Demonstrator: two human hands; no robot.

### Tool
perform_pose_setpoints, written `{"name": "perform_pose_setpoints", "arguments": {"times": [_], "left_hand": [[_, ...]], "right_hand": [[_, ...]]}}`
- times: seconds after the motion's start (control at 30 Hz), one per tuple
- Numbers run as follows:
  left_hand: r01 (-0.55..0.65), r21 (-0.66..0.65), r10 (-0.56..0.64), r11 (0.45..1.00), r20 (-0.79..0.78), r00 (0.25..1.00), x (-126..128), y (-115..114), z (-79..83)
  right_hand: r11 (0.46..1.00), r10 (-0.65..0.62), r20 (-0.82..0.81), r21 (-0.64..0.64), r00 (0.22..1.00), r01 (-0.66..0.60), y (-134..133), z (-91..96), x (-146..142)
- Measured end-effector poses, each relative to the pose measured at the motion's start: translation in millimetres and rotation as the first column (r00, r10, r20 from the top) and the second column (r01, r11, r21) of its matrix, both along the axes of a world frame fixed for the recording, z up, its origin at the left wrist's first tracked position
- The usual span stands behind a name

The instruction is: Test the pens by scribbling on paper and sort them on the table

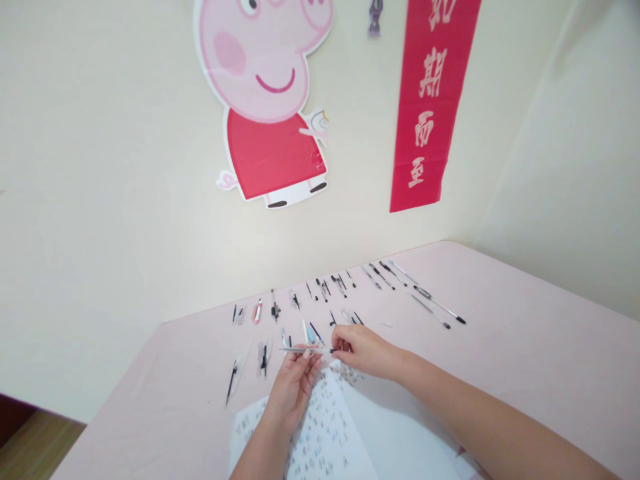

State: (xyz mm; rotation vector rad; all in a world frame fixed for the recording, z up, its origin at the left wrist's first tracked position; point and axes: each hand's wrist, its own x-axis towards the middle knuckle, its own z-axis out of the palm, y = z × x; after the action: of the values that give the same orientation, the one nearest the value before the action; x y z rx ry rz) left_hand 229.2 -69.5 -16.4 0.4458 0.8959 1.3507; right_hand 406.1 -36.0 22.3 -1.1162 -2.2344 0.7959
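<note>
Reference point: the written paper (325,427) on the table (525,360).

Workpiece: one clear pen (306,350), held crosswise above the far edge of the written paper.

Left hand (295,385): fingers curled, thumb pressed against the barrel; the grip is closed on the clear pen.

Right hand (369,351): fingers pinched together at the dark end of the same pen, just beyond the far edge of the written paper. Whether that end is seated or loose cannot be told; the fingers cover it.

Status: work appears to be partway through. Beyond the written paper and to its right, long pens (440,305) lie looking whole. Just beyond its far left corner, a black refill (231,383) lies beside a clear tube (243,363), apparently separate. A set of pen parts (264,360) lies just beyond its far edge, with further small groups (323,288) farther beyond. The clear pen in hand is judged unfinished. Whether parts are being joined or separated cannot be determined, so the remaining count cannot be given.
</note>
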Motion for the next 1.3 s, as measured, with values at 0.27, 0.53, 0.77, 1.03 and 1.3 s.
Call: {"name": "perform_pose_setpoints", "arguments": {"times": [0.27, 0.53, 0.77, 1.03, 1.3], "left_hand": [[0.007, 0.007, -0.007, 1.000, -0.016, 1.000, -1, -1, 0.1], [0.003, 0.036, -0.002, 0.999, -0.019, 1.000, -1, 0, -0.5], [-0.043, 0.002, 0.043, 0.999, -0.010, 0.999, 0, 0, 0.0], [-0.088, -0.037, 0.088, 0.995, -0.011, 0.996, 2, 0, 4.8], [-0.074, -0.025, 0.074, 0.997, -0.004, 0.997, 0, 0, 1.5]], "right_hand": [[0.999, -0.009, -0.046, -0.048, 0.999, 0.007, 2, -2.1, 0], [0.998, -0.020, -0.067, -0.052, 0.998, 0.016, 2, -5.3, -1], [0.997, -0.036, -0.079, -0.070, 0.996, 0.031, 4, -11.6, -2], [0.998, -0.017, -0.088, -0.063, 0.996, 0.011, 4, -11.7, -1], [0.998, -0.033, -0.020, 0.051, 0.999, 0.034, 5, -13.2, -1]]}}
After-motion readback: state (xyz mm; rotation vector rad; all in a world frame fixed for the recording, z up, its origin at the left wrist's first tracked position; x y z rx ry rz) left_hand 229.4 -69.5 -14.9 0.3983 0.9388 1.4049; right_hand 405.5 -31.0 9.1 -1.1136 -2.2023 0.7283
